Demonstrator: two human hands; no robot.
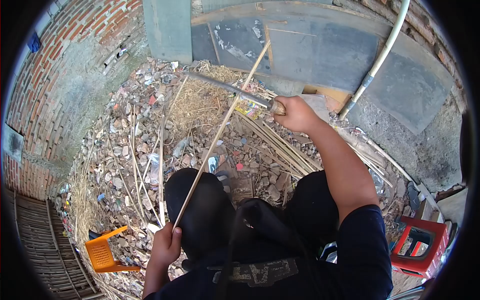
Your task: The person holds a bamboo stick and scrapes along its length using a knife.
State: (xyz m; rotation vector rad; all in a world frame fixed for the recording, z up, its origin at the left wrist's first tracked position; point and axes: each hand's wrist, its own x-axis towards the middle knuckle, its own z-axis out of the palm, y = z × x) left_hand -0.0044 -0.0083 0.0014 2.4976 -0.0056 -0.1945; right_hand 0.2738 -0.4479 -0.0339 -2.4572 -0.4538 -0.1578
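Observation:
My left hand is closed around the lower end of a long, thin bamboo strip, beside my left knee. The strip slants up and away to the right, toward the grey panels. In my right hand is the wooden handle of a machete, its long blade pointing left. The blade crosses the strip in its upper part; whether it cuts into it or only rests against it I cannot tell. Beyond my knees lies a bundle of split bamboo strips on the rubble.
Rubble with straw and litter covers the ground. More loose strips lie at the left. An orange plastic chair is at lower left, a red crate at lower right. A pale pipe leans by the grey panels.

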